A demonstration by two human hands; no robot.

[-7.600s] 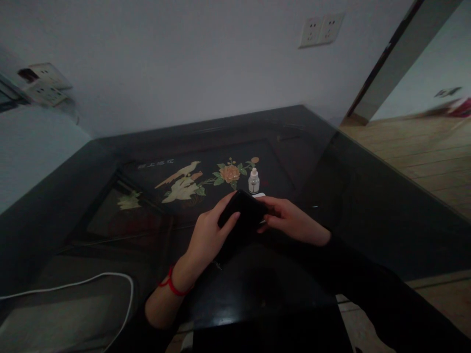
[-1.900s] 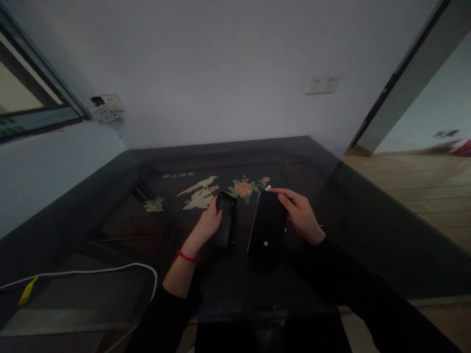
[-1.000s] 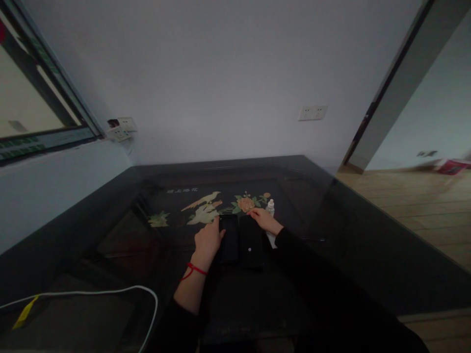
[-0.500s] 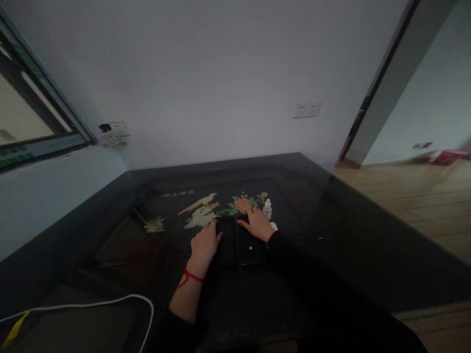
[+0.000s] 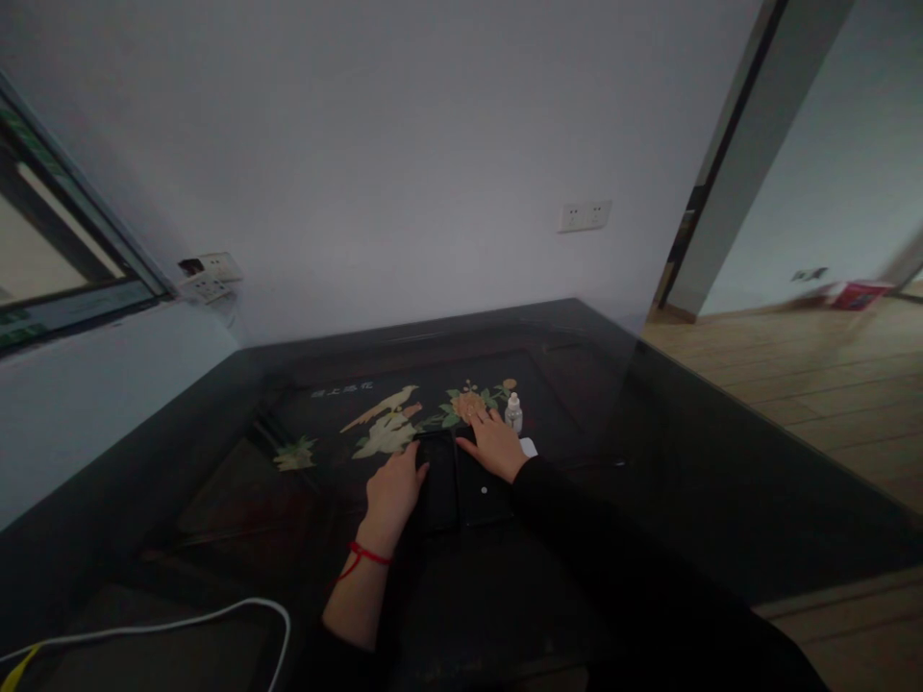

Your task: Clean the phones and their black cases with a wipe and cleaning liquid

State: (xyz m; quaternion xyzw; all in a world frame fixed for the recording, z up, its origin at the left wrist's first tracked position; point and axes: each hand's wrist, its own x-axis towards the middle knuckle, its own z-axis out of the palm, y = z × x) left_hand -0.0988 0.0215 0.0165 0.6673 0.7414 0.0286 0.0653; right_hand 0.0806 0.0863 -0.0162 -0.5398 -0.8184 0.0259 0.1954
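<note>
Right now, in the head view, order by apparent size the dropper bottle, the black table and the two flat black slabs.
1. Black table
2. Left black slab, right black slab: similar, unranked; the right hand partly covers the latter
3. Dropper bottle

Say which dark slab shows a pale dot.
The right slab, partly under the right hand; the left slab, at the left hand, shows none.

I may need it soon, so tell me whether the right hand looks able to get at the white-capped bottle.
Probably yes: the white-capped bottle stands upright close beside the right hand, with nothing visible between them.
</note>
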